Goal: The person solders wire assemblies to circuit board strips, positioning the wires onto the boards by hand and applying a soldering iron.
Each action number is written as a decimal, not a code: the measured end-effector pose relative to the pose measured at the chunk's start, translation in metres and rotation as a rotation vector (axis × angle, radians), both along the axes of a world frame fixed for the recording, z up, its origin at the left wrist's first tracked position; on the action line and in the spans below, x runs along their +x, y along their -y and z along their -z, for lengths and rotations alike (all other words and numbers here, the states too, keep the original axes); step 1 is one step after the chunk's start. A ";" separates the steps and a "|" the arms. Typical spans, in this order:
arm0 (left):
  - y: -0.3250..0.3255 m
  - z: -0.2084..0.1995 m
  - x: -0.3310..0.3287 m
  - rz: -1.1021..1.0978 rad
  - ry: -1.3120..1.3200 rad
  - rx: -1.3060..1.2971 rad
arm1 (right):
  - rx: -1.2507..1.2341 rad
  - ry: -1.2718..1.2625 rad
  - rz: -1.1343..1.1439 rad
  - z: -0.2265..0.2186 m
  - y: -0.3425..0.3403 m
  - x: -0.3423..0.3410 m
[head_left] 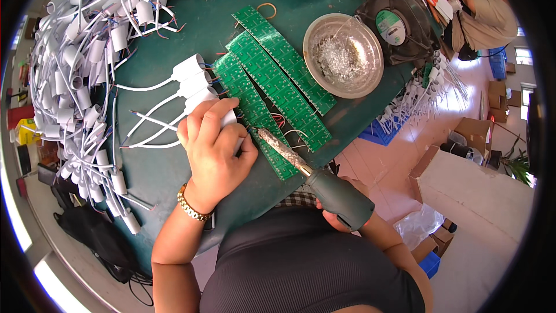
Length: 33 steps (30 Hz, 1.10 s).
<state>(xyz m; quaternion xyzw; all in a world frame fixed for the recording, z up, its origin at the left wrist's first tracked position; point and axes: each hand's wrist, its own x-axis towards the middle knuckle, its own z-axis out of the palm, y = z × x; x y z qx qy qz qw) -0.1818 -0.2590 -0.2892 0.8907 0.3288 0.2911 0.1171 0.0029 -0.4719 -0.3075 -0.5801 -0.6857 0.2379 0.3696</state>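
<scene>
My left hand (217, 133) is closed on a white plastic cylinder (229, 118) at the left edge of the nearest green circuit board strip (243, 87). More white cylinders (190, 68) with white cables lie in a row just beyond it, their thin coloured wires toward the board. The handle of a soldering iron (341, 200) is gripped in my right hand (334, 219), mostly hidden behind it. The iron's crusted tip points up and left to the board beside my left fingers; contact is too small to tell. Two further green strips (278, 84) lie alongside.
A round dish (370, 75) of silvery bits stands beyond the boards, next to a black fan (405, 0). Many white cylinders with cables (75, 58) are heaped along the table's left side. Another person (480, 17) sits at far right. A blue crate (385, 133) stands past the table edge.
</scene>
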 end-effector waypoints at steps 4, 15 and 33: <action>0.000 0.001 0.001 -0.006 0.015 0.009 | 0.046 0.069 0.011 -0.003 -0.003 -0.002; 0.001 0.002 -0.001 -0.009 0.008 0.012 | -0.216 -0.574 0.094 -0.017 -0.001 -0.001; 0.002 0.004 0.000 -0.012 0.043 0.046 | -0.382 -0.474 0.072 -0.001 0.012 -0.014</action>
